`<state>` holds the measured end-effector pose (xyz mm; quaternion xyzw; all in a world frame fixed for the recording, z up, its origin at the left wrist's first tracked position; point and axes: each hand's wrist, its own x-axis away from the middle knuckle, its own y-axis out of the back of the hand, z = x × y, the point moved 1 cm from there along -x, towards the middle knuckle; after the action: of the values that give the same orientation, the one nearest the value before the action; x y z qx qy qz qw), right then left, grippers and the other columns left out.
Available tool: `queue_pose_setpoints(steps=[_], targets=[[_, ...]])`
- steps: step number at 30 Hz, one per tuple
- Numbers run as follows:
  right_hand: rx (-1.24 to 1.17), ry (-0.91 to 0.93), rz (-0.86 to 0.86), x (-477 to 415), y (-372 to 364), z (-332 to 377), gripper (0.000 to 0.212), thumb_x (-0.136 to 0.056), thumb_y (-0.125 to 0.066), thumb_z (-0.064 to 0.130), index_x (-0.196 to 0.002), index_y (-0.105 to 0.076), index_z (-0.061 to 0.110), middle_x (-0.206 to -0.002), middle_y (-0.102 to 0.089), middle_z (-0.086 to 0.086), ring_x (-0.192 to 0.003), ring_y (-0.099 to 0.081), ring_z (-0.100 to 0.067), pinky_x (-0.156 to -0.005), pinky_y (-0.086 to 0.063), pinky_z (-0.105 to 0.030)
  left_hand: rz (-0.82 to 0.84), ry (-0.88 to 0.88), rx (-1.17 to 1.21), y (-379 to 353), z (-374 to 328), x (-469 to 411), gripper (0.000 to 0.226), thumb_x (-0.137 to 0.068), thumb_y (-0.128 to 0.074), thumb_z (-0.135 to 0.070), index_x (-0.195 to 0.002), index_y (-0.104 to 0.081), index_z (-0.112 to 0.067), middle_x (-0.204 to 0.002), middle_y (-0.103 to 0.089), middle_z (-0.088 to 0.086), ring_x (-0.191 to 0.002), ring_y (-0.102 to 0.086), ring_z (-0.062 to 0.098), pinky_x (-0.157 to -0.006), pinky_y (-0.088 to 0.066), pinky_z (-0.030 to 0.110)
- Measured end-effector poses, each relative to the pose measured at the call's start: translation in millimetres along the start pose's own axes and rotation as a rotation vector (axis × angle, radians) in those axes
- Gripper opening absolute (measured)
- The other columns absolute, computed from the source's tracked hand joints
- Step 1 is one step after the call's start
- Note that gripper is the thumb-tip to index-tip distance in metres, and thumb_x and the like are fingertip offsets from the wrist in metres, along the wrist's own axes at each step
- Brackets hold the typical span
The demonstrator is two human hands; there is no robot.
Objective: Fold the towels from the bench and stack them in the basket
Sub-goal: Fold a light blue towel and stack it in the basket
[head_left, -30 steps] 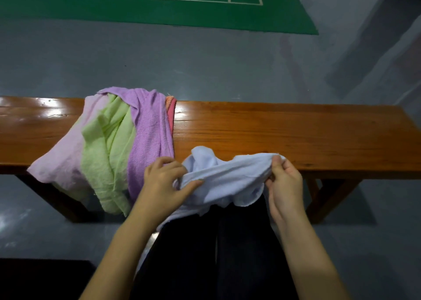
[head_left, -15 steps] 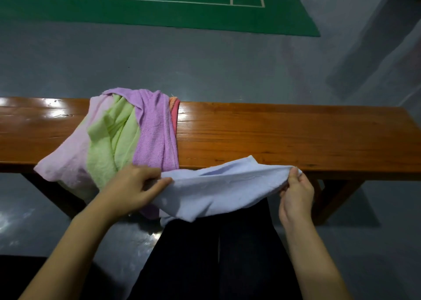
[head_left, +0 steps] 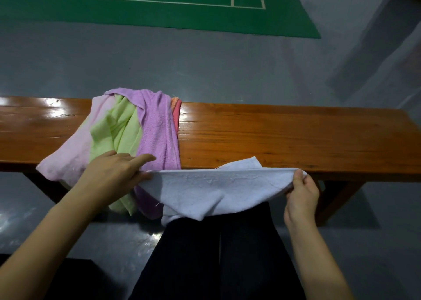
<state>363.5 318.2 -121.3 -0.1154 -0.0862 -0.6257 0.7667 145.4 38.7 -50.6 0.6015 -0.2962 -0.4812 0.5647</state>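
A white towel (head_left: 216,190) is stretched taut between both hands over the near edge of the wooden bench (head_left: 284,138); its lower part sags onto my dark trousers. My left hand (head_left: 114,174) pinches its left corner, and my right hand (head_left: 300,192) pinches its right corner. A heap of towels lies on the bench to the left: pale pink (head_left: 75,154), light green (head_left: 116,128), purple (head_left: 157,131) and a red-orange one (head_left: 176,113) mostly hidden underneath. No basket is in view.
The bench runs across the whole view, with bare shiny wood right of the heap. Grey floor lies beyond it, and a green court mat (head_left: 159,8) at the far end. A bench leg (head_left: 335,199) stands near my right hand.
My hands have moved apart, left hand leftward and right hand rightward, pulling the bunched white towel out into a straight, flat edge.
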Motion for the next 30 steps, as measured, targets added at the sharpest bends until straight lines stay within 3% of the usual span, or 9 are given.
queue_pose_setpoints(steps=[4,9,11,13,16,18,23,27,30], targets=[[0.001,0.022,0.007,-3,-1,-1,0.019,-0.101,-0.045,0.023,-0.098,-0.060,0.013,-0.087,-0.061,0.003,-0.082,-0.057,-0.007,-0.082,-0.046,-0.028,0.020,0.035,0.013,-5,-1,-3,0.031,-0.075,-0.050,-0.044,-0.068,-0.073,-0.024,-0.055,-0.063,-0.005,-0.049,-0.061,0.020,-0.046,-0.043,0.024],[-0.009,0.051,0.008,-3,-3,2,0.020,-0.101,-0.045,0.023,-0.102,-0.059,0.010,-0.087,-0.062,0.003,-0.081,-0.057,-0.007,-0.080,-0.046,-0.026,-0.045,0.188,0.111,-8,-4,-4,0.019,-0.062,-0.088,-0.014,-0.063,-0.069,-0.015,-0.061,-0.058,0.001,-0.059,-0.056,0.027,-0.050,-0.043,0.031],[-0.003,0.071,-0.002,-5,-7,7,0.019,-0.101,-0.044,0.024,-0.097,-0.059,0.012,-0.084,-0.060,0.004,-0.079,-0.056,-0.007,-0.077,-0.046,-0.025,-0.114,0.314,0.216,-5,-2,-6,0.018,-0.061,-0.086,-0.008,-0.067,-0.070,-0.012,-0.080,-0.054,0.006,-0.077,-0.052,0.032,-0.067,-0.043,0.039],[-0.009,0.119,-0.009,-9,-15,17,0.021,-0.101,-0.044,0.023,-0.085,-0.056,0.016,-0.077,-0.056,0.003,-0.073,-0.052,-0.008,-0.070,-0.043,-0.023,-0.175,0.476,0.425,0,-1,-11,0.016,-0.067,-0.080,-0.007,-0.070,-0.066,-0.012,-0.094,-0.050,0.007,-0.091,-0.050,0.029,-0.081,-0.038,0.034],[-0.038,0.184,0.032,-15,-32,39,0.026,-0.102,-0.044,0.022,-0.077,-0.051,0.019,-0.072,-0.052,0.003,-0.064,-0.047,-0.004,-0.059,-0.040,-0.019,-0.257,0.690,0.787,7,-3,-24,0.016,-0.081,-0.066,-0.007,-0.070,-0.056,-0.015,-0.078,-0.055,0.005,-0.075,-0.051,0.017,-0.066,-0.040,0.022],[-0.077,0.236,0.058,-20,-46,62,0.026,-0.101,-0.044,0.020,-0.076,-0.050,0.020,-0.071,-0.052,0.004,-0.064,-0.047,-0.004,-0.059,-0.041,-0.018,-0.364,0.757,0.876,14,-1,-36,0.017,-0.086,-0.059,-0.005,-0.073,-0.054,-0.013,-0.069,-0.051,0.001,-0.067,-0.045,0.013,-0.060,-0.036,0.024],[-0.129,0.400,0.068,-31,-73,142,0.031,-0.100,-0.045,0.016,-0.069,-0.044,0.021,-0.068,-0.044,0.005,-0.064,-0.039,-0.003,-0.059,-0.035,-0.018,-0.556,0.662,0.701,67,18,-66,0.008,-0.088,-0.064,-0.015,-0.088,-0.056,-0.015,-0.073,-0.054,-0.007,-0.063,-0.045,0.005,-0.060,-0.037,0.013],[-0.028,0.583,0.072,-28,-73,183,0.037,-0.100,-0.045,0.014,-0.066,-0.034,0.023,-0.065,-0.034,0.007,-0.057,-0.031,-0.001,-0.055,-0.030,-0.015,-0.458,0.603,0.465,97,35,-75,0.022,-0.088,-0.066,-0.021,-0.071,-0.058,-0.008,-0.064,-0.050,0.004,-0.066,-0.048,0.025,-0.057,-0.029,0.032],[-0.002,0.668,0.063,-19,-65,200,0.036,-0.100,-0.044,0.014,-0.066,-0.035,0.023,-0.064,-0.036,0.008,-0.050,-0.037,0.006,-0.055,-0.032,-0.014,-0.566,0.545,0.769,119,29,-71,0.028,-0.093,-0.059,-0.021,-0.069,-0.046,-0.019,-0.062,-0.040,-0.003,-0.056,-0.039,0.006,-0.051,-0.030,0.021]])
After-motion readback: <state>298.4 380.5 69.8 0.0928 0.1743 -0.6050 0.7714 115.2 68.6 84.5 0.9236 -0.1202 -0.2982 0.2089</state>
